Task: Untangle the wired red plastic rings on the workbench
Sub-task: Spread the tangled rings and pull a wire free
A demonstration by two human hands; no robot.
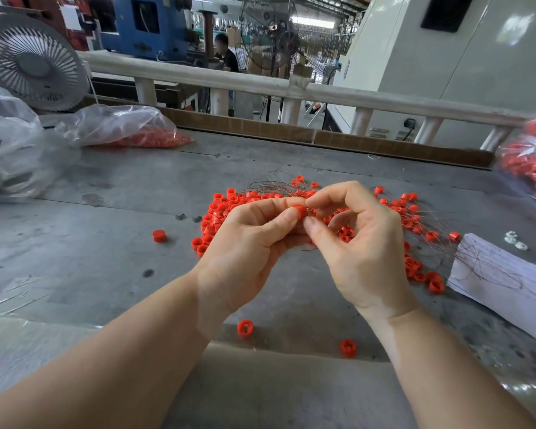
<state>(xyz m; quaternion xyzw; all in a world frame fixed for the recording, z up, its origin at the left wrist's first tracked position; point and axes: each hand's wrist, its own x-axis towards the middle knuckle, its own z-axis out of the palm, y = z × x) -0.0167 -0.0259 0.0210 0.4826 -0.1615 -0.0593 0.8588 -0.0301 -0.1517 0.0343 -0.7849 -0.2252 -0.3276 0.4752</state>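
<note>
A left hand (pixel 245 239) and right hand (pixel 362 239) pinch one red ring (pixel 300 211) above the tabletop (pixel 136 243), fingers curled; the wired pile (pixel 226 209) lies at 12 o'clock. Drawing wire out slowly should avoid tightening snags.

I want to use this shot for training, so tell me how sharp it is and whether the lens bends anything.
Head view: the hands and red rings are sharp; the railing bows from wide-angle distortion; the bag of rings at the right edge is smeared; glare streaks the clear plastic bag.
</note>
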